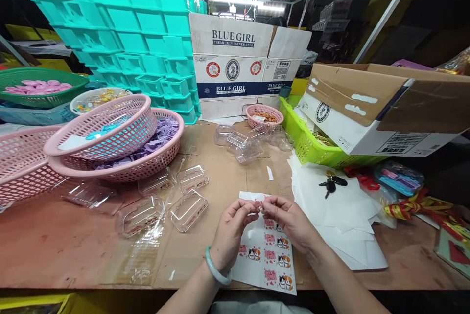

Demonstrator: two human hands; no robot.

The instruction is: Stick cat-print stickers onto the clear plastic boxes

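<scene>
My left hand (238,223), with a pale green bangle on its wrist, and my right hand (284,216) meet over the sticker sheet (253,275). Between both sets of pinched fingertips is a small sticker (259,205) with pink print, partly hidden by the fingers. Printed on the white sheet are cartoon cats and pink lettering; some places on its left side are bare. To the left lie several clear plastic cases (189,210) with printed strips along their edges. More clear cases (244,145) are heaped farther back.
Pink baskets (172,157) with purple and blue pieces stand left, before stacked turquoise bins (143,35). A beer carton (235,69) stands at the back. Right are a lime-green basket (312,147), an open carton (352,123), white paper (341,221) and keys (330,184).
</scene>
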